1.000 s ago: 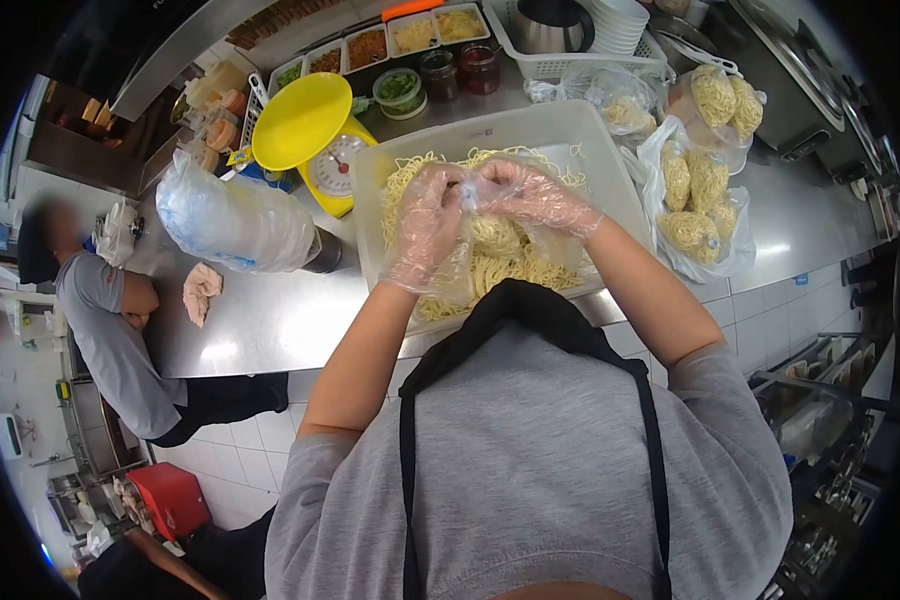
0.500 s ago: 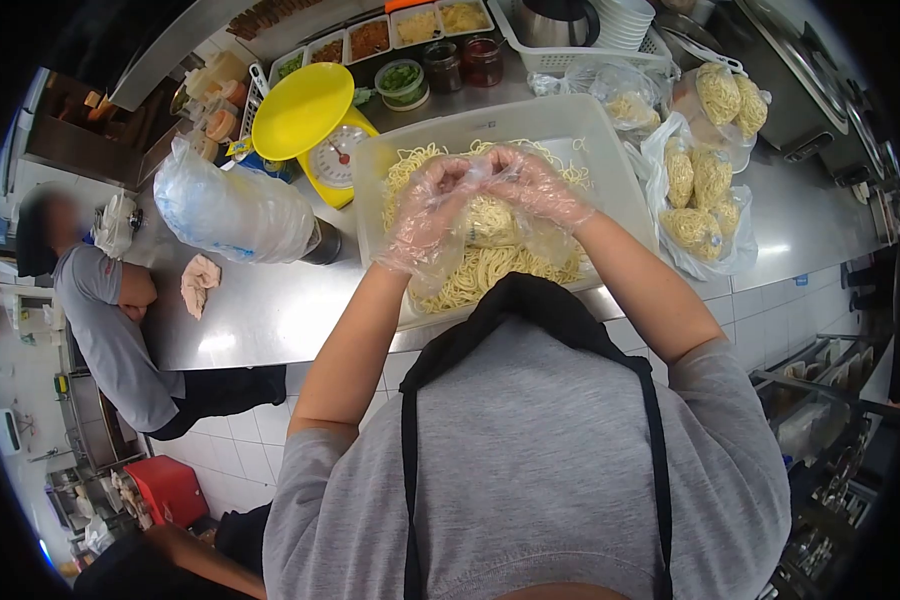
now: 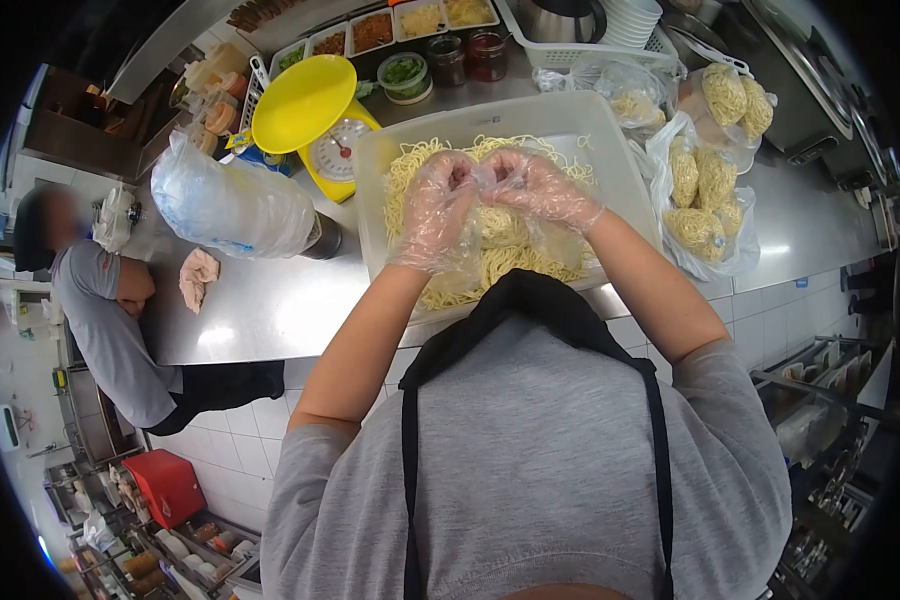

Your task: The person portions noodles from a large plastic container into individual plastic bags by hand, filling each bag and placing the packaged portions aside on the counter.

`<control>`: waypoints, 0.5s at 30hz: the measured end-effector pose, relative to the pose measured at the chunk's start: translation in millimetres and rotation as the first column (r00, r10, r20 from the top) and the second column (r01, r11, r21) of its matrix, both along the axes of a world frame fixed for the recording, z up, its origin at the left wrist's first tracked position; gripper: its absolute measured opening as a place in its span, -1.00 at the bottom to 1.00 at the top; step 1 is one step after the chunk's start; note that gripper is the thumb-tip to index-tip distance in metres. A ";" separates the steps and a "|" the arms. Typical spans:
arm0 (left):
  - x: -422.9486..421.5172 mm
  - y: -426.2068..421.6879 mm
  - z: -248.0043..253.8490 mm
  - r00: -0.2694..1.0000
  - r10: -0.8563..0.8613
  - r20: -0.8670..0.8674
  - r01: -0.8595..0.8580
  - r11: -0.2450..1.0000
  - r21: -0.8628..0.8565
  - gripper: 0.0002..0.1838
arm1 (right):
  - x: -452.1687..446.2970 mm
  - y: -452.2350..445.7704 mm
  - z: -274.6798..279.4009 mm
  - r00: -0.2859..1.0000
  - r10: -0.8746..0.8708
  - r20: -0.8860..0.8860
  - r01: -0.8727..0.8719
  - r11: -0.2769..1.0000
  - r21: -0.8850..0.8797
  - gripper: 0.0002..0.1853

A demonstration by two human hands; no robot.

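Note:
My left hand and my right hand, both in clear plastic gloves, meet over a translucent tub of loose yellow noodles. Between them they pinch the gathered top of a clear plastic bag of noodles. The bag hangs just above the loose noodles, or rests on them; I cannot tell which. Fingers on both hands are curled in, with the tips close together at the bag's neck.
Left of the tub stand a yellow scale and a stack of plastic bags, with a pink cloth nearby. Bagged noodles lie at right. Behind are jars and topping trays. A person leans at the left counter.
My hands have shifted slightly apart at the bag's neck, still gripping it. At lower left, another person's arm and dark clothing have gone out of view.

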State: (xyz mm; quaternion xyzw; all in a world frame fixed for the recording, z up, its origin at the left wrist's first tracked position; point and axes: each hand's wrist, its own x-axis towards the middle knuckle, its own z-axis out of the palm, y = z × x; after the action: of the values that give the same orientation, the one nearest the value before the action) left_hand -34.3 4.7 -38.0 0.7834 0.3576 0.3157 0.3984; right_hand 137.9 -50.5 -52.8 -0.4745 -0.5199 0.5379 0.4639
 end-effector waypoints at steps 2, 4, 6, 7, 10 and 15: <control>-1.6 1.7 -5.4 0.995 -0.034 0.099 0.025 0.996 0.084 -0.86 | -0.4 -3.0 1.5 0.988 0.041 0.151 -0.055 0.995 0.085 -0.66; -2.5 7.0 -12.3 0.994 -0.069 0.086 0.058 0.990 0.127 -0.87 | -3.3 -5.6 0.4 0.968 0.020 0.249 -0.063 0.984 0.166 -0.58; -5.1 11.0 -12.6 0.992 -0.104 0.071 0.091 0.981 0.171 -0.87 | -4.7 -5.5 0.4 0.939 -0.009 0.343 -0.080 0.966 0.246 -0.50; -6.2 11.2 -9.7 0.989 -0.143 0.035 0.135 0.973 0.185 -0.87 | -4.4 -6.3 0.8 0.920 -0.008 0.393 -0.093 0.967 0.238 -0.48; -11.8 9.5 -5.3 0.976 -0.215 0.024 0.211 0.971 0.111 -0.86 | -2.2 -7.1 -2.7 0.895 -0.011 0.446 -0.095 0.972 0.215 -0.48; -26.8 6.9 -5.7 0.948 -0.310 -0.067 0.317 0.937 0.146 -0.80 | -2.2 -9.3 0.8 0.846 0.011 0.533 -0.115 0.980 0.163 -0.50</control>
State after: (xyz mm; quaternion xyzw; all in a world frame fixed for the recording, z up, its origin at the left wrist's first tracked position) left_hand -61.0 11.6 -43.7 0.8655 0.2113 0.2581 0.3738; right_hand 135.7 -59.8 -52.0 -0.5407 -0.6913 0.3497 0.3277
